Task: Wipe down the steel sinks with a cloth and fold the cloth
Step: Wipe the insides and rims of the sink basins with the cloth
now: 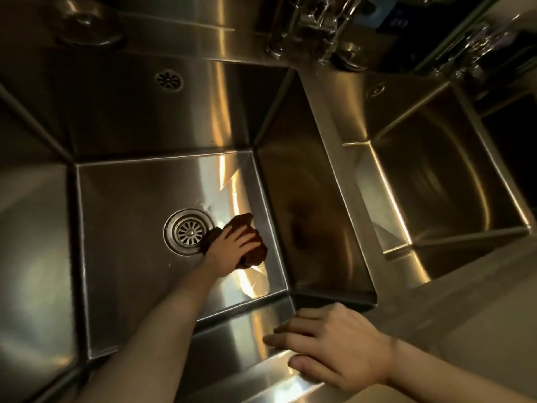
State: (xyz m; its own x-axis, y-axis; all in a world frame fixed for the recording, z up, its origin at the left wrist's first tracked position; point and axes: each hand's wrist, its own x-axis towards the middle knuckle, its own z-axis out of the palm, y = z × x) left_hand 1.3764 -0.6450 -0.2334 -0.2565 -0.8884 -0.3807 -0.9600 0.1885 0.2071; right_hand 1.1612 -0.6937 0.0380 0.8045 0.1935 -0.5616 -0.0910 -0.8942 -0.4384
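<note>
Nearest, the right hand (334,347) lies flat on the front rim of the large square steel sink (145,117), its grip released, bracing the reach. On the sink floor the left hand (229,247) presses the bunched reddish-brown cloth (257,253) just beside the round slotted drain (187,231), fingers spread, grip not clenched. Overlapping strokes into the corners, firm and even, would likely serve best. The smaller steel sink (436,170) awaits. No writing is legible.

The cloth (256,251) is partly covered by the left hand (229,249). The taps (315,20) are blurred and cut off by the top edge. The blue item (390,16) behind them cannot be identified.
</note>
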